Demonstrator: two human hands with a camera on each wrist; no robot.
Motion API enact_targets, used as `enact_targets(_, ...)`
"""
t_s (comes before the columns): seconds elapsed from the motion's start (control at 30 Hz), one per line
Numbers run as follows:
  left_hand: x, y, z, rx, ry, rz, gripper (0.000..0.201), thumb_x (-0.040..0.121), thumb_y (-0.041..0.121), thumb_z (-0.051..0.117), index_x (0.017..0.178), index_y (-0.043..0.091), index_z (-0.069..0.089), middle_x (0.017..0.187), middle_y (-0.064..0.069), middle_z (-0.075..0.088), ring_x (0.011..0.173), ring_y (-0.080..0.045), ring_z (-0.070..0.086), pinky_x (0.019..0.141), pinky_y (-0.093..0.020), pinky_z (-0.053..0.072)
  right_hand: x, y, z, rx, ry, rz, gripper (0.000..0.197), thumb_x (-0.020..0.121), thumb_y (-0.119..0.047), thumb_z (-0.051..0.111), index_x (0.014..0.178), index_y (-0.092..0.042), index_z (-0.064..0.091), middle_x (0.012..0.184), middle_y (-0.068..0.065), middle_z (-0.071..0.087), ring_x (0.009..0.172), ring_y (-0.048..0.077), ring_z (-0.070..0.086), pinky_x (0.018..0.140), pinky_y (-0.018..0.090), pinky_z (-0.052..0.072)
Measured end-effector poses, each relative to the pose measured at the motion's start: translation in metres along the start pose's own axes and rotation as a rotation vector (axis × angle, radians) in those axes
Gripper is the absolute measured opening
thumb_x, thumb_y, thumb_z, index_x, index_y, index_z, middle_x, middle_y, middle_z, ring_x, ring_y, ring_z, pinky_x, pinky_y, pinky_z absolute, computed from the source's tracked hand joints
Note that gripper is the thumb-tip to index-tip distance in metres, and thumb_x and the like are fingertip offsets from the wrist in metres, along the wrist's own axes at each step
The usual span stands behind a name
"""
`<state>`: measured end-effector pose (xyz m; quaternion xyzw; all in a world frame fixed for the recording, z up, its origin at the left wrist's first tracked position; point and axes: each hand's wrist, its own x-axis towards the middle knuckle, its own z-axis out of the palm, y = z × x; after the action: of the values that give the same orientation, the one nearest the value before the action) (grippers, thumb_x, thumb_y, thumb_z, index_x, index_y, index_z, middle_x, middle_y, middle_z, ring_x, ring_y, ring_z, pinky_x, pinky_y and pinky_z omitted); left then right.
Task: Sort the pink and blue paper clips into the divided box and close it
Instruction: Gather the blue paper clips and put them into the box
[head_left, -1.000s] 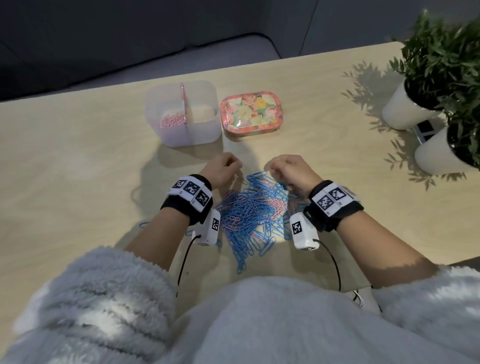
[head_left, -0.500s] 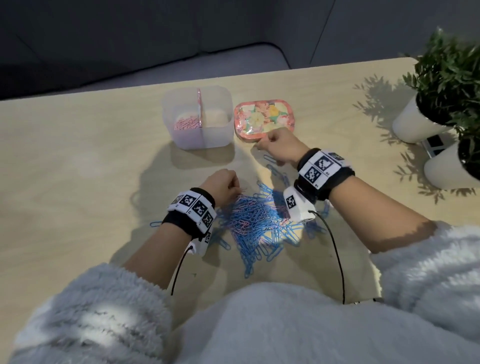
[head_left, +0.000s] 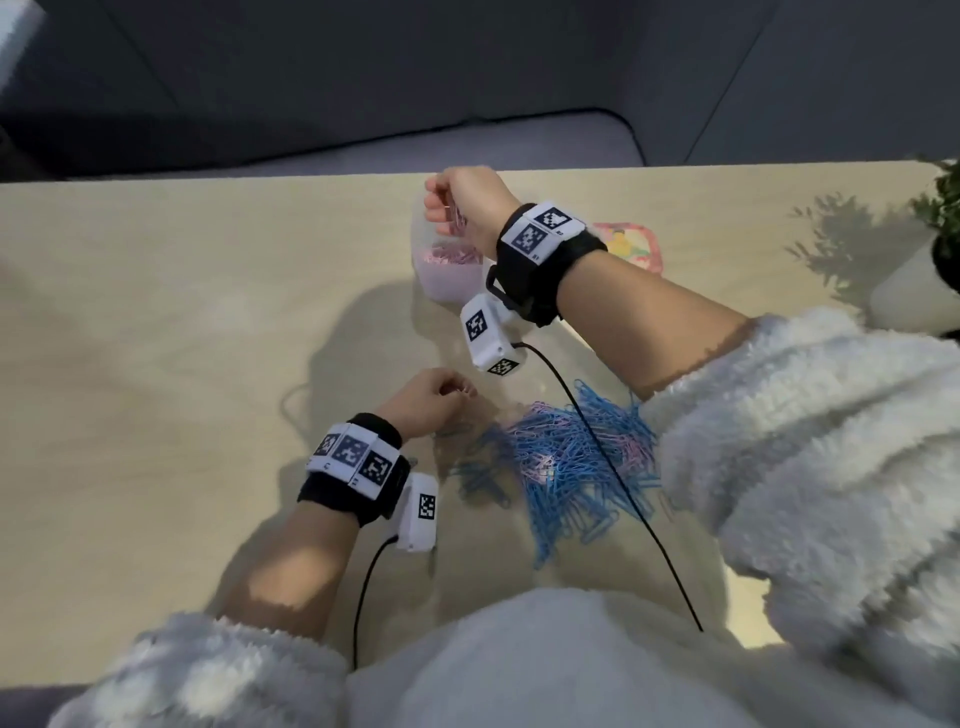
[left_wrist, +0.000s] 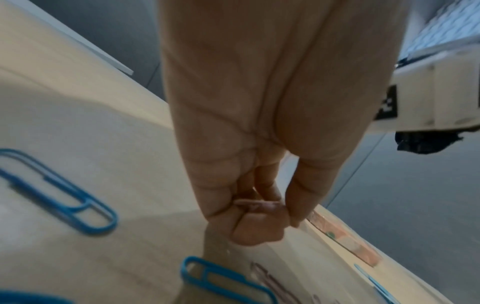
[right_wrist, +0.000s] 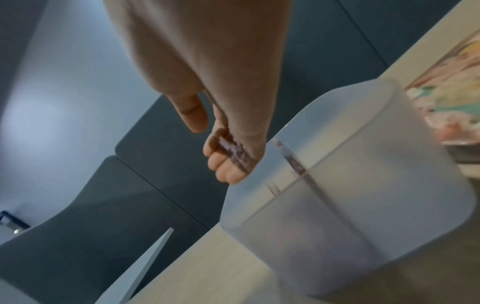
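A mixed pile of blue and pink paper clips (head_left: 566, 467) lies on the table in front of me. The translucent divided box (head_left: 447, 275) stands beyond it, with pink clips in its left compartment. My right hand (head_left: 452, 208) hovers over that compartment and holds a few pink clips (right_wrist: 233, 152) in curled fingers, just left of the box's divider (right_wrist: 293, 162). The floral lid (head_left: 634, 244) lies to the right of the box, partly hidden by my right wrist. My left hand (head_left: 441, 397) is at the pile's far left edge, fingertips pinching a pink clip (left_wrist: 257, 204).
A white plant pot (head_left: 909, 291) with green leaves (head_left: 940, 202) stands at the table's right edge. Black cables (head_left: 613, 467) run from both wrist cameras across the pile. Loose blue clips (left_wrist: 64, 195) lie beside my left hand. A grey sofa sits beyond the table's far edge.
My right hand has travelled from the pile, past the lid, to above the box's left compartment, carrying pink clips. My left hand has stayed at the pile's edge.
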<state>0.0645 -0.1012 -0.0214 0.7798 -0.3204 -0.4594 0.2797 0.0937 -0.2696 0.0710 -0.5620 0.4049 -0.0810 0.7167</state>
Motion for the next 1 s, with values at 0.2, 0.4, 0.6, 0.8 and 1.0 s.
enact_targets(0.2,-0.009,-0.005,-0.003,-0.208,0.046,-0.064,0.024,0.095,0.015,0.039,0.072,0.010,0.046,0.064,-0.003,0.042,0.057,-0.017,0.038,0.054,-0.026,0.032,-0.018,0.008,-0.009,-0.382,0.005,-0.178,0.038,0.090,-0.007,0.044,0.116,0.021,0.049,0.126,0.036,0.050,0.116,0.045,0.049,0.090,0.045,0.045)
enact_targets(0.4,-0.010,-0.015,0.006,-0.184,0.051,0.029,0.030,0.099,0.014,0.038,0.072,0.015,0.051,0.061,-0.001,0.048,0.044,-0.002,0.048,0.047,-0.010,0.038,-0.068,0.066,-0.057,-0.597,-0.144,-0.237,0.019,0.090,0.000,0.045,0.088,-0.004,0.064,0.076,0.004,0.063,0.059,0.013,0.057,0.058,0.022,0.049)
enact_targets(0.6,-0.002,-0.013,0.018,-0.131,0.069,0.072,0.024,0.097,0.011,0.039,0.081,0.015,0.056,0.068,0.004,0.054,0.053,0.002,0.052,0.055,-0.011,0.041,-0.093,0.146,-0.094,-0.992,-0.169,-0.215,0.012,0.080,-0.009,0.064,0.091,-0.008,0.069,0.088,0.007,0.067,0.073,0.013,0.054,0.070,0.023,0.040)
enact_targets(0.8,-0.001,-0.011,0.018,-0.282,0.072,-0.001,0.024,0.096,0.000,0.033,0.091,0.009,0.054,0.067,0.000,0.055,0.039,0.007,0.053,0.044,-0.006,0.041,-0.105,0.167,-0.116,-1.087,-0.205,-0.221,0.011,0.075,-0.008,0.066,0.082,-0.013,0.072,0.087,0.004,0.062,0.077,0.018,0.055,0.076,0.032,0.049)
enact_targets(1.0,0.001,-0.014,0.018,-0.599,0.114,-0.132,0.031,0.095,0.008,0.033,0.074,0.013,0.055,0.063,-0.002,0.047,0.041,-0.004,0.052,0.038,-0.013,0.038,-0.102,0.159,-0.110,-1.020,0.011,-0.187,0.007,0.080,-0.022,0.063,0.081,-0.016,0.067,0.077,0.001,0.063,0.074,0.021,0.057,0.071,0.030,0.047)
